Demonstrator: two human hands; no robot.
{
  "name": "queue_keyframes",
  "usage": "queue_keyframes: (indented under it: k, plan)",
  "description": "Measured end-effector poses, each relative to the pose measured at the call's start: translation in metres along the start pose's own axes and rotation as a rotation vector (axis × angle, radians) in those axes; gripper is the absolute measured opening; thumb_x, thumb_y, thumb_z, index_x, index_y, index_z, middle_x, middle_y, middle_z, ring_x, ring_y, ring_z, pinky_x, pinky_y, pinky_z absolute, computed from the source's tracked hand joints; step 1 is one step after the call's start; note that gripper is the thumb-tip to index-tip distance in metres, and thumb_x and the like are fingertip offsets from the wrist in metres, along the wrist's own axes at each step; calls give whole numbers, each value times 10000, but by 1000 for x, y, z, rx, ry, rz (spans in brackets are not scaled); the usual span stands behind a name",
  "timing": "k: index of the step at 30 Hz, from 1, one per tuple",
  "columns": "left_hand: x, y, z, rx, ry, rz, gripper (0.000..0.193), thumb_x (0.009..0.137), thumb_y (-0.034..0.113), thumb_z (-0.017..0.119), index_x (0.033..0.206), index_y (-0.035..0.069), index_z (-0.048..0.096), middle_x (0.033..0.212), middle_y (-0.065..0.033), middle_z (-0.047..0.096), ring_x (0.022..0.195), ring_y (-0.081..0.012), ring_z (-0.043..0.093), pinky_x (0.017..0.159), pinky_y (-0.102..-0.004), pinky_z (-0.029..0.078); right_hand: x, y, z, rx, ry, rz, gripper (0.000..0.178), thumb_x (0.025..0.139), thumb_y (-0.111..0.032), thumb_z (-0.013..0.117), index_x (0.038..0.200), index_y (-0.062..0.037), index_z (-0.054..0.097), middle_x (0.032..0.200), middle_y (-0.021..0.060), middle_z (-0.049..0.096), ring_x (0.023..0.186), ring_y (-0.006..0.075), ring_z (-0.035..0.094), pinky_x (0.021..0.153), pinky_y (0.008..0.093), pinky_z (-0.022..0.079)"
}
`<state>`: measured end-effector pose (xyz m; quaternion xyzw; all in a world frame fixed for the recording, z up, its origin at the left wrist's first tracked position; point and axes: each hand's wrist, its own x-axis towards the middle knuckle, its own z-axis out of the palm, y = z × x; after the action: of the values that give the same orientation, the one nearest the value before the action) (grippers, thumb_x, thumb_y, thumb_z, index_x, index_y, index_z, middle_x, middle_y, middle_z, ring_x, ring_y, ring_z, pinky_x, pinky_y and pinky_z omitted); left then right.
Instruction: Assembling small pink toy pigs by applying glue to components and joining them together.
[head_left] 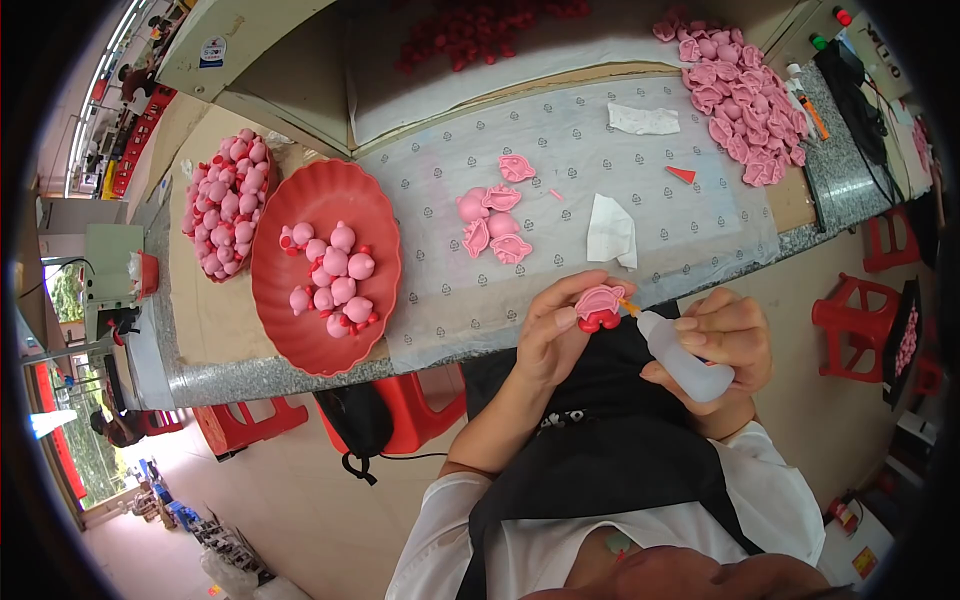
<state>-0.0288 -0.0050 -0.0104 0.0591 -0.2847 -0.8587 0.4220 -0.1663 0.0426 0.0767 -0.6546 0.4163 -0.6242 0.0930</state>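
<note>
Just past the table's front edge, my left hand (556,322) pinches a small pink and red figure part (600,302), its hollow pink side turned up and red knobs below. My right hand (728,345) is wrapped round a translucent white squeeze bottle (686,358), tilted toward the left. The bottle's thin orange-yellow tip reaches the rim of the pink part; whether any liquid comes out is too small to tell. On the paper-covered table lies a small group of pink ball and shell pieces (504,224), with one pink shell piece (516,167) behind it.
A red scalloped tray (385,270) with pink and red figures stands at left, beside a heaped container of similar figures (225,205). Pink pieces (740,110) are piled at far right. White paper scraps (612,232) and a red pointed piece (682,175) lie mid-table. Red stools (860,318) stand around.
</note>
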Motion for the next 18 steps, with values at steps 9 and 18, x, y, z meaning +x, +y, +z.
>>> queue_keyframes:
  k: [9, 18]
  plan:
    - [1, 0, 2, -43, 8, 19, 436, 750, 216, 464, 1114, -20, 427, 1067, -222, 472, 1035, -284, 439, 910, -370, 285, 1, 2, -3, -28, -1, -9, 428, 452, -73, 791, 791, -45, 531, 685, 63, 506, 490, 150, 486, 408, 231, 374]
    - [0, 0, 1, 0, 46, -16, 456, 743, 236, 463, 1146, 31, 409, 1094, -218, 453, 1062, -308, 405, 919, -411, 261, -6, 4, -8, -25, -3, 39, 406, 544, -137, 757, 824, -62, 473, 731, 55, 454, 542, 114, 413, 521, 221, 383]
